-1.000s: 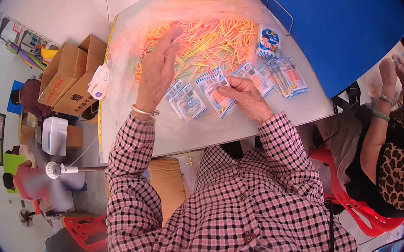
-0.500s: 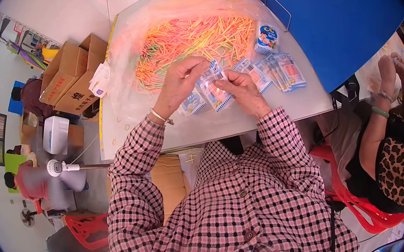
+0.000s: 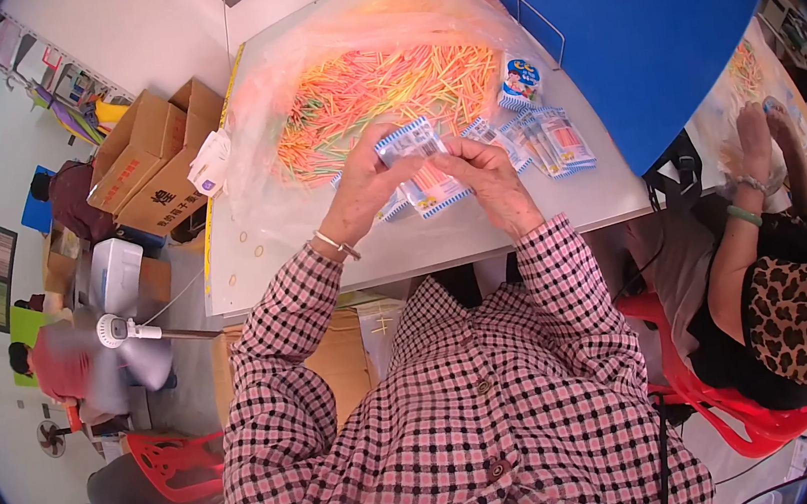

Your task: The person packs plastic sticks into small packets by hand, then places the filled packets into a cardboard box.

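Between both hands is a small clear packet (image 3: 431, 188) with blue-and-white striped ends and pink sticks inside. My left hand (image 3: 365, 188) grips its left side, the thumb lying across the front. On the opposite edge, my right hand (image 3: 490, 179) pinches it with thumb and fingers. Just behind it is a heap of pink, orange, yellow and green candy sticks (image 3: 393, 82) in a large clear plastic bag (image 3: 269, 97). More filled packets (image 3: 561, 140) lie overlapping to the right of my right hand. Others are partly hidden under the held packet.
A blue-and-white printed pack (image 3: 520, 83) stands beside the heap. A blue panel (image 3: 619, 34) rises at the table's right. Across from it, a co-worker's hands (image 3: 762, 132) work over another table. Cardboard boxes (image 3: 146, 163) and a small fan (image 3: 116, 331) are at left.
My left hand has moved from the packet's top end down to its left side. The packet is now held flatter between both hands, and the view has shifted slightly.
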Demonstrator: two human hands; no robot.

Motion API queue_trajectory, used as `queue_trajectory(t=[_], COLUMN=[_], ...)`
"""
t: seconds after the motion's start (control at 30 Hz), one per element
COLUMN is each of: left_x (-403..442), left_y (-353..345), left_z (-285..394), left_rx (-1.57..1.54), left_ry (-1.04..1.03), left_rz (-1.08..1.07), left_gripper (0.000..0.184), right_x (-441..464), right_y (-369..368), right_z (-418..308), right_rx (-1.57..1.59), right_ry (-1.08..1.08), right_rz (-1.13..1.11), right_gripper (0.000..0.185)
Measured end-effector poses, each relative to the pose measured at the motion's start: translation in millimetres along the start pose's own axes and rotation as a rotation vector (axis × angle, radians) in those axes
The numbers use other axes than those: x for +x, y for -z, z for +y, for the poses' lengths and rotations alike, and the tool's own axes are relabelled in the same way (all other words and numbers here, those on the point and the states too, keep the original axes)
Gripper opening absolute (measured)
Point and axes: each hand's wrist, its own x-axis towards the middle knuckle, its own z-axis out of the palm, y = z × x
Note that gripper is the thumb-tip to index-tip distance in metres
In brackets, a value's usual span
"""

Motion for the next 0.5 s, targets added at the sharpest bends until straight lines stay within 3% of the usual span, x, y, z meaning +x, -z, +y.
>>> queue_trajectory(t=[0.17,0.37,0.5], left_x=[-5.0,-8.0,-12.6], left_y=[-1.0,-0.4,-1.6], left_z=[-0.5,-4.9,0.3], left_rx=[-0.036,0.21,0.267], left_ry=[-0.035,-0.162,-0.15], left_rz=[0.013,-0.064,-0.041], left_gripper=[0.038,0.053,0.052], right_x=[-13.8,-21.7,-20.5], right_y=[11.8,11.5,10.1], right_z=[-0.1,1.6,3.5], right_rx=[-0.116,-0.127,-0.149], right_ry=[-0.126,-0.081,-0.071], right_rz=[-0.064,-0.031,-0.051], right_gripper=[0.019,0.019,0.018])
